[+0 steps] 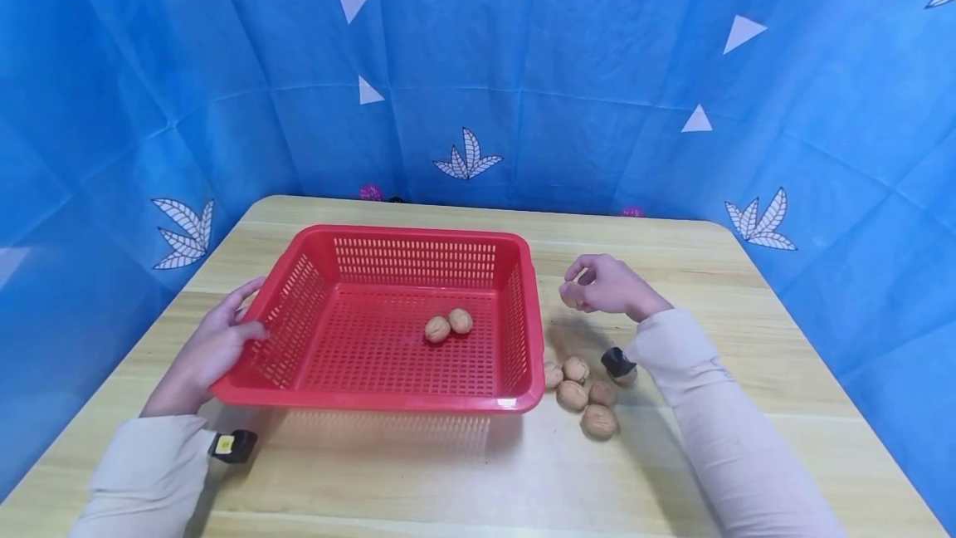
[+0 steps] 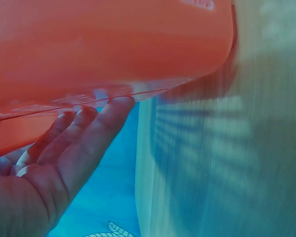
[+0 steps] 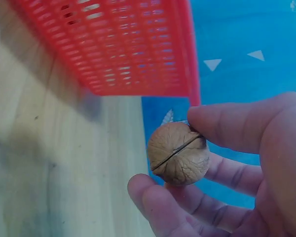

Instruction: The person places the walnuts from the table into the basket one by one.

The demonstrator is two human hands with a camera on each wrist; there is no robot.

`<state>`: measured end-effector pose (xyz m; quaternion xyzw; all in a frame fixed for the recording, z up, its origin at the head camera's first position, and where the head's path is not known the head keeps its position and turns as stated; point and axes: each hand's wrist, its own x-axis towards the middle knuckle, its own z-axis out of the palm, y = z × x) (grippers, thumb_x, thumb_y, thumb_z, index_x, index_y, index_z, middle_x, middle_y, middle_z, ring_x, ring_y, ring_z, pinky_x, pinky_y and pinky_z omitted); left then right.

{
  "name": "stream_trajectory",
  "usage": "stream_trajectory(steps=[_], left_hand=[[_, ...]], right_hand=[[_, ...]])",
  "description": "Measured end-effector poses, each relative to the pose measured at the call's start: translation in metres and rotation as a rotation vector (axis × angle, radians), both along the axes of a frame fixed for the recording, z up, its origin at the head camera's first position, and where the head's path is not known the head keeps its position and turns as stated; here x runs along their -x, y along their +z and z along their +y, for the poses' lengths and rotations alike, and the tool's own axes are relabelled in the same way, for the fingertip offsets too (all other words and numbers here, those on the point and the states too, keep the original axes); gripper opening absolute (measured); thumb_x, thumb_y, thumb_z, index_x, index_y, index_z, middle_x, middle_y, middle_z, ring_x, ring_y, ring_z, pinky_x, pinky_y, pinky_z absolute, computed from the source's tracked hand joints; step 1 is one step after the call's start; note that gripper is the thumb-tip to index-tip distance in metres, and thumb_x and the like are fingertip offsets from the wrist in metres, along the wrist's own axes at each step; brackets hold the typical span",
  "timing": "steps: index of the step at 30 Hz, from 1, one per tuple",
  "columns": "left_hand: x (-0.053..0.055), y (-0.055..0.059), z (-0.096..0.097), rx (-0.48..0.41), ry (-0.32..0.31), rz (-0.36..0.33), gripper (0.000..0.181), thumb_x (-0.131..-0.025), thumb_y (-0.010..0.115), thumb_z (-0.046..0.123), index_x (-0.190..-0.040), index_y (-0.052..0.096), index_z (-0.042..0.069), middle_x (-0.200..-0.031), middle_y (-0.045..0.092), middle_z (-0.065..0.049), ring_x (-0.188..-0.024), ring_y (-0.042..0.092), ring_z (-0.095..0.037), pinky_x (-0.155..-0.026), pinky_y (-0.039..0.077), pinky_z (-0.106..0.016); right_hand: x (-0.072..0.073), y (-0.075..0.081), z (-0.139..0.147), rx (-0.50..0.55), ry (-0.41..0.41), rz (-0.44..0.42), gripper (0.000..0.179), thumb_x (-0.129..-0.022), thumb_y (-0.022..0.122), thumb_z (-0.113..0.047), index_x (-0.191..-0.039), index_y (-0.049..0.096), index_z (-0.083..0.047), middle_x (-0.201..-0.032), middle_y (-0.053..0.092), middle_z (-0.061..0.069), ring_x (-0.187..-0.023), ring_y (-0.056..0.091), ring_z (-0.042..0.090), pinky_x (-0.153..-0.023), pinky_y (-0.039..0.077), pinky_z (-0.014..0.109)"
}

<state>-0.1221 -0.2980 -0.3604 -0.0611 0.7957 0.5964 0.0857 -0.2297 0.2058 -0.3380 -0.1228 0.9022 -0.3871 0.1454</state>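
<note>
A red slotted plastic basket [image 1: 358, 402] is at the middle left of the table, with two walnuts [image 1: 437, 329] lying together on its floor. My left hand [image 1: 212, 347] grips its left rim. From the left wrist view, fingertips [image 2: 119, 102] touch the basket's outer side. To the right of the basket, my right hand [image 1: 608, 285] pinches a walnut [image 3: 179, 154] between thumb and fingers, above the table. Its seam shows clearly in the right wrist view. Several loose walnuts [image 1: 573, 395] lie by the basket's right front corner, one partly hidden by the right wrist camera.
Pale wood-grain table [image 1: 418, 488] under everything, with rounded far corners. A blue curtain [image 1: 568, 48] printed with white triangles and leaves hangs behind it and along both sides. A black wrist camera [image 1: 235, 446] sits below the basket's left front corner.
</note>
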Motion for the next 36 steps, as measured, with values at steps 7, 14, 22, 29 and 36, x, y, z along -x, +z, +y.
stream_trajectory(steps=[7, 14, 22, 29, 36], left_hand=[[0.000, 0.001, 0.001, -0.001, 0.007, -0.001, 0.085, -0.096, 0.058, 0.015, -0.157, 0.001, 0.027, -0.145, 0.031, -0.023, -0.098, 0.063, -0.017, -0.080, 0.056, -0.045], [0.001, 0.002, 0.003, 0.008, 0.008, 0.001, 0.085, -0.096, 0.058, 0.015, -0.157, 0.001, 0.027, -0.145, 0.031, -0.023, -0.098, 0.063, -0.018, -0.080, 0.056, -0.045], [0.000, 0.002, 0.002, 0.008, 0.005, 0.003, 0.084, -0.096, 0.057, 0.015, -0.157, 0.001, 0.027, -0.144, 0.032, -0.024, -0.097, 0.064, -0.018, -0.080, 0.056, -0.045], [-0.001, 0.002, 0.001, 0.010, 0.003, 0.008, 0.083, -0.096, 0.056, 0.015, -0.157, 0.001, 0.026, -0.143, 0.032, -0.024, -0.096, 0.064, -0.018, -0.079, 0.056, -0.045], [0.000, 0.001, 0.000, 0.017, 0.003, 0.012, 0.082, -0.097, 0.056, 0.014, -0.157, 0.001, 0.026, -0.143, 0.032, -0.025, -0.096, 0.064, -0.017, -0.079, 0.056, -0.045]], right_hand=[[0.000, 0.015, -0.012, 0.003, -0.005, 0.038, 0.027, -0.088, 0.067, -0.024, -0.104, 0.059, -0.003, -0.078, 0.065, 0.010, -0.073, 0.067, 0.027, -0.072, 0.055, 0.035], [0.001, 0.025, -0.021, 0.010, -0.009, 0.045, 0.027, -0.088, 0.067, -0.023, -0.104, 0.060, -0.003, -0.081, 0.066, 0.010, -0.070, 0.066, 0.023, -0.071, 0.055, 0.037], [0.003, 0.038, -0.032, -0.015, 0.012, 0.091, 0.024, -0.089, 0.067, -0.023, -0.104, 0.061, -0.005, -0.082, 0.066, 0.010, -0.073, 0.067, 0.024, -0.073, 0.054, 0.039], [0.003, 0.048, -0.043, -0.002, 0.011, 0.088, 0.026, -0.088, 0.067, -0.025, -0.104, 0.061, -0.006, -0.082, 0.064, 0.010, -0.074, 0.068, 0.024, -0.072, 0.055, 0.035], [0.004, 0.050, -0.054, 0.023, 0.033, 0.069, 0.023, -0.087, 0.068, -0.022, -0.102, 0.061, -0.006, -0.079, 0.065, 0.010, -0.078, 0.067, 0.032, -0.072, 0.055, 0.036]])
